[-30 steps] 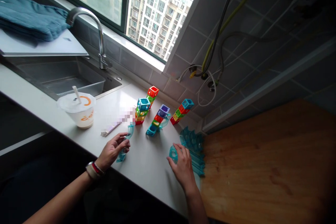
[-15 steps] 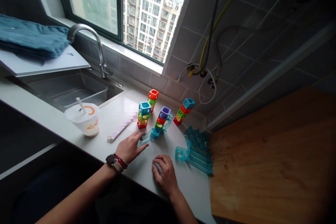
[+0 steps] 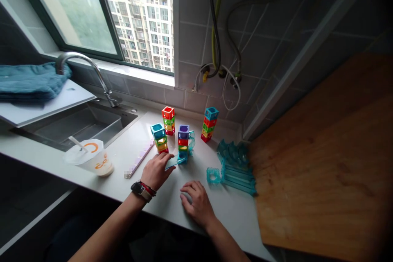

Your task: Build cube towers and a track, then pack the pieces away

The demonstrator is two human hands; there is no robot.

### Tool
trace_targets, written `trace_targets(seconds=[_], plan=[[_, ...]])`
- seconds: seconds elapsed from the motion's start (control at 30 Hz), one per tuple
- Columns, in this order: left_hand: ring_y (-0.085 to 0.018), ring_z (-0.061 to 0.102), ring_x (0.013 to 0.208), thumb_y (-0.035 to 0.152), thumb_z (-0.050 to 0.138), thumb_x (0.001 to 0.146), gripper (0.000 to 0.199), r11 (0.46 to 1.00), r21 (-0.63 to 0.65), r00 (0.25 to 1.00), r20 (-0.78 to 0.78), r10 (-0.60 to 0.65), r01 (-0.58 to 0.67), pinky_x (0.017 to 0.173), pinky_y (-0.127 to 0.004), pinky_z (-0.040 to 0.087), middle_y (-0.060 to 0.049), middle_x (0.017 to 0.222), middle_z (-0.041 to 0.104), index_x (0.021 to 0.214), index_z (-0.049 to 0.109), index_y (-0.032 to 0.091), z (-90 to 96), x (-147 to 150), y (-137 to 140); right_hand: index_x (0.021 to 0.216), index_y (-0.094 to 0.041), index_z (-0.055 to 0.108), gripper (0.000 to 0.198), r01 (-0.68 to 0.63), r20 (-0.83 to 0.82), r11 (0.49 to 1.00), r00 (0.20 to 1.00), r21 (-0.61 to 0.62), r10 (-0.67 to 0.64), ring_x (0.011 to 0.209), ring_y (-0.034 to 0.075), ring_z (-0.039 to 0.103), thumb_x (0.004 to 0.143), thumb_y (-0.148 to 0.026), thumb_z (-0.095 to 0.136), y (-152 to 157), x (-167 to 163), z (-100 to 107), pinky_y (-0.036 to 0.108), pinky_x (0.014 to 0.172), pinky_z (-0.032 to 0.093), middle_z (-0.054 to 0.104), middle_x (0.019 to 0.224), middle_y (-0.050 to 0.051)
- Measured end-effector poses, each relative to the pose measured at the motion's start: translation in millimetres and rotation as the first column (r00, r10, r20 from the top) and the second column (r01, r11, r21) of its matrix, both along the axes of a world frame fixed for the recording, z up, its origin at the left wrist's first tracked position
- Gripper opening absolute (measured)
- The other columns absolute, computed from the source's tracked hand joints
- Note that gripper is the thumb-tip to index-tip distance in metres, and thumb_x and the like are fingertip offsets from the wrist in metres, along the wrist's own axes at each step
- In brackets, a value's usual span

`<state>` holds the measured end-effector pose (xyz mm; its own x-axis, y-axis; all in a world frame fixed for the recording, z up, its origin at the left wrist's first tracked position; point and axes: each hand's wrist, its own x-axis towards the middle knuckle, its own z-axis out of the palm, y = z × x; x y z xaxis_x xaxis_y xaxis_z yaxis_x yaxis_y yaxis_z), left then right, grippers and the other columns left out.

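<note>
My left hand (image 3: 157, 168), with a watch at its wrist, pinches the near end of a clear teal track piece (image 3: 172, 161) between thumb and fingers. The far end of that piece meets the teal base of a block tower (image 3: 183, 141) topped in purple, which has a curved teal part (image 3: 192, 142) on its right side. Close behind my fingers stands a blue-topped tower (image 3: 159, 137). My right hand (image 3: 198, 204) rests on the counter with loosely bent fingers and nothing in it.
A red-topped tower (image 3: 168, 120) and another blue-topped tower (image 3: 210, 124) stand farther back. Teal track pieces (image 3: 238, 176) lie at right by a wooden board (image 3: 313, 163). On the left are a lilac strip (image 3: 139, 159), a plastic cup (image 3: 92, 157) and a sink (image 3: 89, 120).
My left hand has closed its thumb and fingers on the track piece. My right hand stays on the counter. The view has turned, so the whole scene appears tilted differently.
</note>
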<state>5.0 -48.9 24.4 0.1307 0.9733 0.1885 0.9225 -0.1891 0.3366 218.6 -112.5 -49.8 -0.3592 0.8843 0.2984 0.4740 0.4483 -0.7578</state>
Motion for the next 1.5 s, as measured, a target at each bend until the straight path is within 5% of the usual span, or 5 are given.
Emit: trace_targets(seconds=[0.4, 0.77, 1.03, 1.3, 1.5], plan=[[-0.026, 0.074, 0.091, 0.041, 0.069, 0.093, 0.03, 0.994, -0.05, 0.994, -0.034, -0.1, 0.098, 0.072, -0.033, 0.055, -0.008, 0.124, 0.072, 0.119, 0.07, 0.026, 2.8, -5, 9, 0.12, -0.024, 0.071, 0.031, 0.082, -0.115, 0.992, 0.989, -0.093, -0.093, 0.109, 0.026, 0.067, 0.091, -0.019, 0.062, 9, -3, 0, 0.04, 0.1, 0.056, 0.067, 0.119, 0.009], [-0.026, 0.075, 0.087, 0.042, 0.072, 0.09, 0.034, 0.987, -0.053, 0.986, 0.08, -0.147, 0.152, 0.072, -0.034, 0.057, -0.007, 0.114, 0.078, 0.121, 0.069, 0.027, -5.4, -4, 17, 0.146, -0.036, 0.058, 0.052, 0.235, 0.297, 0.964, 0.936, -0.125, -0.19, 0.128, 0.036, 0.064, 0.094, -0.028, 0.064, 51, -34, 21, 0.048, 0.106, 0.054, 0.027, 0.168, 0.013], [-0.025, 0.073, 0.108, 0.036, 0.069, 0.093, 0.045, 0.975, 0.006, 0.921, 0.328, -0.211, 0.222, 0.096, -0.038, 0.06, -0.009, 0.122, 0.076, 0.136, 0.059, 0.026, -10.1, -18, 1, 0.15, -0.039, 0.051, 0.057, 0.229, 0.435, 0.973, 0.88, -0.033, -0.192, 0.111, 0.031, 0.071, 0.095, -0.031, 0.064, 58, -39, 18, 0.044, 0.093, 0.059, 0.032, 0.167, 0.015], [-0.032, 0.066, 0.128, 0.037, 0.083, 0.082, 0.057, 0.998, -0.026, 0.409, 0.911, 0.05, -0.065, 0.106, -0.044, 0.057, -0.014, 0.139, 0.068, 0.133, 0.065, 0.02, -13.9, -6, -4, 0.151, -0.041, 0.051, 0.058, 0.24, 0.432, 0.971, 0.877, -0.01, -0.213, 0.111, 0.031, 0.072, 0.096, -0.028, 0.062, 56, -38, 12, 0.042, 0.09, 0.059, 0.035, 0.165, 0.015], [-0.033, 0.065, 0.13, 0.04, 0.084, 0.079, 0.06, 0.974, 0.001, 0.337, 0.938, 0.077, -0.225, 0.11, -0.048, 0.054, -0.016, 0.141, 0.067, 0.132, 0.065, 0.019, -34.5, 16, 30, 0.15, -0.04, 0.052, 0.057, 0.236, 0.409, 0.972, 0.889, -0.025, -0.205, 0.118, 0.033, 0.069, 0.096, -0.028, 0.063, 53, -38, 11, 0.044, 0.096, 0.056, 0.033, 0.165, 0.015]])
